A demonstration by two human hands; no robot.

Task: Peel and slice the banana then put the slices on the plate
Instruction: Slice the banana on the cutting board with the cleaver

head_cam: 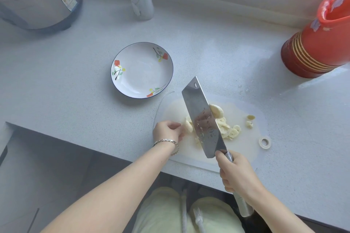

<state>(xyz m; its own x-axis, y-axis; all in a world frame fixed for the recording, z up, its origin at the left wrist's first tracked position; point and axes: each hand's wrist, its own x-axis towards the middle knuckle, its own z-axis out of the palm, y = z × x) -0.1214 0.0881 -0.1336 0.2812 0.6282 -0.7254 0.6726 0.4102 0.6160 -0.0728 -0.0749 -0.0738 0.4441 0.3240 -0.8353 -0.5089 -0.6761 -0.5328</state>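
Most slices (pixel 230 131) are cut; left hand (pixel 167 131) pinches the banana stub (pixel 188 126), right hand (pixel 234 174) grips the cleaver (pixel 203 117); plate (pixel 113 73) holds none.

You've got one cam, head-worn, wide-angle. It looks fwd and steeply down over the counter (pixel 75 91) from just above its near edge. The cutting board (pixel 244 149) sits close in, centre-right, w/ the plate (pixel 142 73) just beyond it. Your forearms enter from the bottom; left hand (pixel 167 130) and right hand (pixel 236 172) land approx mid-frame. The back wall runs along the top, and your lap shows bottom centre.
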